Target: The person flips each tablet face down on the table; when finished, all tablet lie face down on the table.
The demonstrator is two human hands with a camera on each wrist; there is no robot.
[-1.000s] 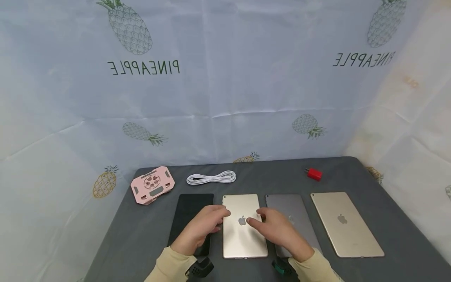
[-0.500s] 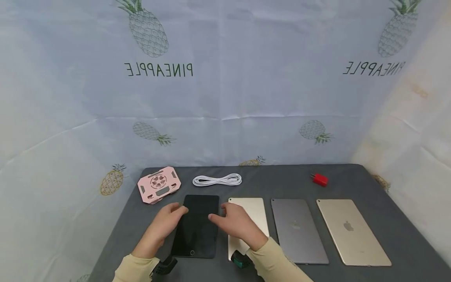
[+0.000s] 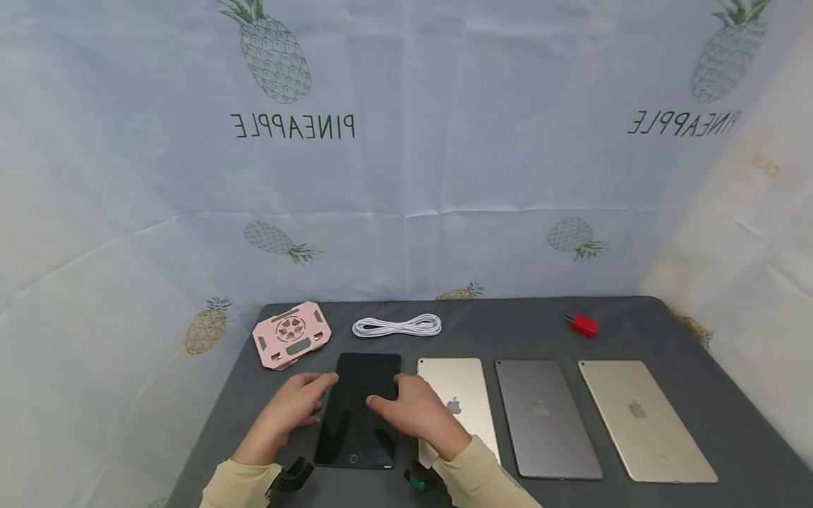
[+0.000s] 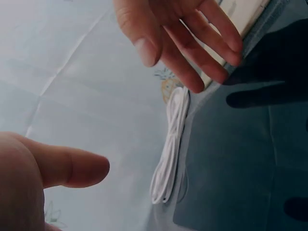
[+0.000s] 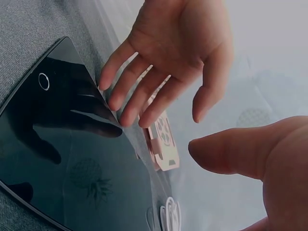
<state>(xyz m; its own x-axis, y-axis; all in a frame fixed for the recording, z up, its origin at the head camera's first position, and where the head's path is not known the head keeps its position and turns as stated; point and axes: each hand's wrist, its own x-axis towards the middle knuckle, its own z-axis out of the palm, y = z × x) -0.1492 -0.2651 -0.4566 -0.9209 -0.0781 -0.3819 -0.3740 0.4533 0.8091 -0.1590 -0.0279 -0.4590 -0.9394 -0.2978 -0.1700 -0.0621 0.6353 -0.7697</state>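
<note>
A black tablet lies screen up on the grey cloth, its home button toward the person. My left hand is at its left edge, thumb apart from the relaxed fingers. On the opposite side my right hand hovers over the right edge, thumb above the screen. In the right wrist view the left hand's fingertips come up to the tablet's edge; whether they touch it I cannot tell. The left wrist view has the right hand's fingers reflected in the dark screen. Neither hand grips anything.
Right of the black tablet lie a gold tablet, partly behind the right arm, a grey tablet and another gold tablet, backs up. Behind are a pink tablet case, a coiled white cable and a red charger plug.
Both hands have moved left from the nearer gold tablet to the black tablet. Over the last half second the right hand has come slightly lower and closer. The view has shifted a little.
</note>
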